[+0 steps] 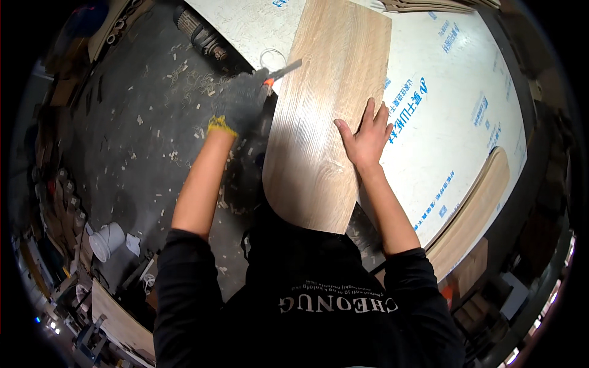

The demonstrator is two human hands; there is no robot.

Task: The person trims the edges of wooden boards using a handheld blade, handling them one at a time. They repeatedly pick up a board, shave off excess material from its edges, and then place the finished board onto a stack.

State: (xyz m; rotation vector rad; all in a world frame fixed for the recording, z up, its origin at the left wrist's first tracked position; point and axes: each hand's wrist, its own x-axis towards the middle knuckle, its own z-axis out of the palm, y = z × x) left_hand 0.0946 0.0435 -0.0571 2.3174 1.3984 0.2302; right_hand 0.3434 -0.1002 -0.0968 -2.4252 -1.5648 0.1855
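Note:
A long wood-grain board (319, 135) with a rounded near-left corner lies over the edge of the white-topped table and reaches toward my body. My left hand (244, 98), in a grey glove with a yellow cuff, is closed on a flat dark file-like tool (287, 70) with an orange handle; motion blurs its fingers. The tool's blade meets or overlaps the board's left edge. A thin curled strip (272, 51) shows beside the blade. My bare right hand (368, 136) lies on the board's right edge, fingers spread.
The white table (454, 116) bears a stack of curved wood-grain boards (475, 202) at right and more boards (429, 6) at the far edge. A motor-like machine (199, 30) stands at upper left. Chips and shavings litter the grey floor (141, 135). A white bucket (107, 240) stands left.

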